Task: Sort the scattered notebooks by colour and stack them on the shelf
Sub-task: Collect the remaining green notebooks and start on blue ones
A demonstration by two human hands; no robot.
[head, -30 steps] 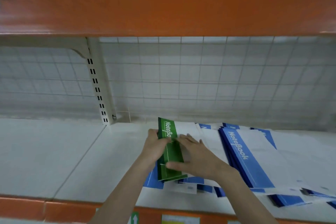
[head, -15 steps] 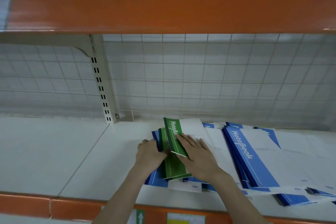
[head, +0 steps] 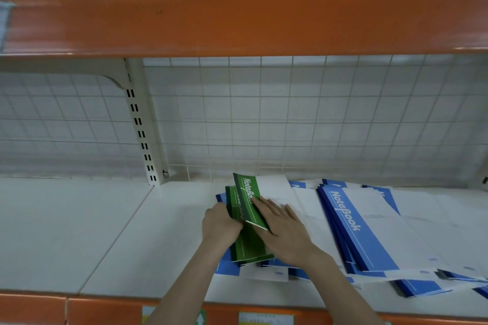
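Risk first: green notebooks sit skewed on top of loose blue notebooks near the front edge of the shelf, about midway along it. If the greens get dragged out, I'd expect the blues underneath to slide with them, maybe off the front edge. The top green one is fanned away from the rest, so it could slip free.

Left hand: fingers curled round the left edge of the green bundle, gripping it. Right hand: flat, fingers straight and together, pressing down on the top green cover, fingertips aimed at the back of the shelf. Both forearms reach in over the front edge.
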